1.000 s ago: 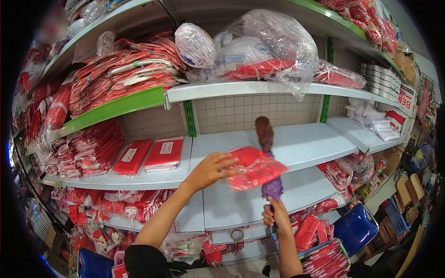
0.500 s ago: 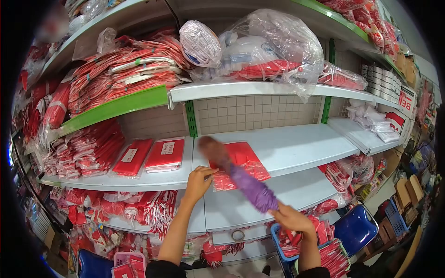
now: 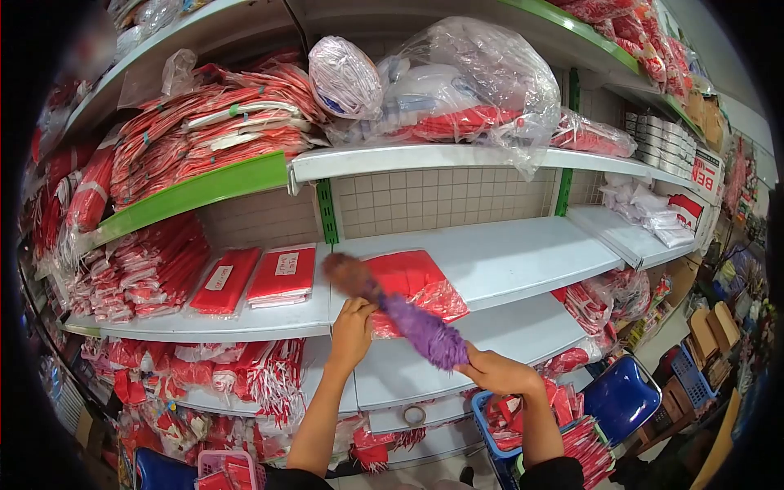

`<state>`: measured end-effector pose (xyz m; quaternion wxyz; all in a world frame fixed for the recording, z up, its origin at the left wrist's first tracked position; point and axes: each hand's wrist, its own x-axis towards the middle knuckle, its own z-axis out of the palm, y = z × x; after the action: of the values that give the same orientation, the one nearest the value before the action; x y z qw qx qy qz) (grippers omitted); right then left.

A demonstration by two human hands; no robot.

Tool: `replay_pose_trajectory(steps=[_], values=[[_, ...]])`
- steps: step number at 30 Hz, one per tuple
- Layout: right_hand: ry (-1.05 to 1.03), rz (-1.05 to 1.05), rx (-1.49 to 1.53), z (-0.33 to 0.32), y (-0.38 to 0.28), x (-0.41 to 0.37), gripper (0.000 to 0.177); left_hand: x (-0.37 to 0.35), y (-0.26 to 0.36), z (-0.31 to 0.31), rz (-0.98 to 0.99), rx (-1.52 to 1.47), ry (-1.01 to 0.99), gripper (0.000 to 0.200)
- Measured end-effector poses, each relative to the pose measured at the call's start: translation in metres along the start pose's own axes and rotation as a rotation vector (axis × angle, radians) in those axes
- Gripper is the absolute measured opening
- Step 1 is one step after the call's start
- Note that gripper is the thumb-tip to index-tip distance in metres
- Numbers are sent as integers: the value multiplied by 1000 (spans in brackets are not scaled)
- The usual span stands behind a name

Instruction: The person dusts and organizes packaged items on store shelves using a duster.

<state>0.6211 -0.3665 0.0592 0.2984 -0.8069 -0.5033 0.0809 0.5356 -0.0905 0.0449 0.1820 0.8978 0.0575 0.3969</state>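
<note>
A duster with purple and brown bristles [image 3: 425,331] is gripped at its near end by my right hand [image 3: 502,371], which is closed. Its brown tip points left over the middle shelf and is blurred. Beneath it lies a red packet in clear plastic [image 3: 412,273], partly covered by the duster. At the packet's near left edge my left hand [image 3: 353,333] is closed, fingertips pinching the plastic. Left of that hand, two red packets with white labels, one labelled packet [image 3: 282,273] and another labelled packet [image 3: 222,282], lie on the shelf.
Stacked red packets [image 3: 151,269] fill the shelf's left end. Above, a white shelf edge [image 3: 457,158] carries plastic bags. A blue basket [image 3: 482,420] with red packets and a blue chair [image 3: 625,398] stand at lower right. A tape roll [image 3: 414,416] is on a lower shelf.
The duster and my right hand have shifted slightly left, its brown tip lower and nearer the labelled packets. My left hand stays at the packet's edge. The whole view has shifted a little.
</note>
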Motion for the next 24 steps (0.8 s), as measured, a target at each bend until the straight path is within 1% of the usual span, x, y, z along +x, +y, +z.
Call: replay_pose_trajectory(steps=[1,3,6,7,10,11,14,15,17,18,19,22,24], values=[[5,-38,27,-1,2,1,43,-1,-1,0,-11,14,-6,32],[63,91,19,-1,7,7,44,0,1,1,7,-26,20,30],[150,429,-98,-2,-13,13,43,-1,-1,3,15,-44,33,29],[111,371,-147,1,-15,14,43,0,-1,4,19,-42,33,29],[-22,-225,66,1,5,34,45,0,-4,5,31,-24,52,29],[-34,-126,30,-5,4,39,43,0,-3,4,32,-41,46,29],[262,237,-210,6,13,59,48,-1,0,3,21,-76,34,27],[329,251,-210,11,12,66,46,-1,0,3,16,-74,32,27],[119,42,-110,7,12,69,45,1,-1,3,17,-63,37,26],[12,-60,-59,-1,0,66,44,0,-3,4,18,-54,39,26],[-217,83,160,-30,-45,51,44,0,-4,5,18,-46,40,26],[-87,251,102,-16,-17,57,48,-2,1,1,-84,-66,1,29],[166,216,20,11,13,54,48,-2,-3,5,-164,-198,43,30]])
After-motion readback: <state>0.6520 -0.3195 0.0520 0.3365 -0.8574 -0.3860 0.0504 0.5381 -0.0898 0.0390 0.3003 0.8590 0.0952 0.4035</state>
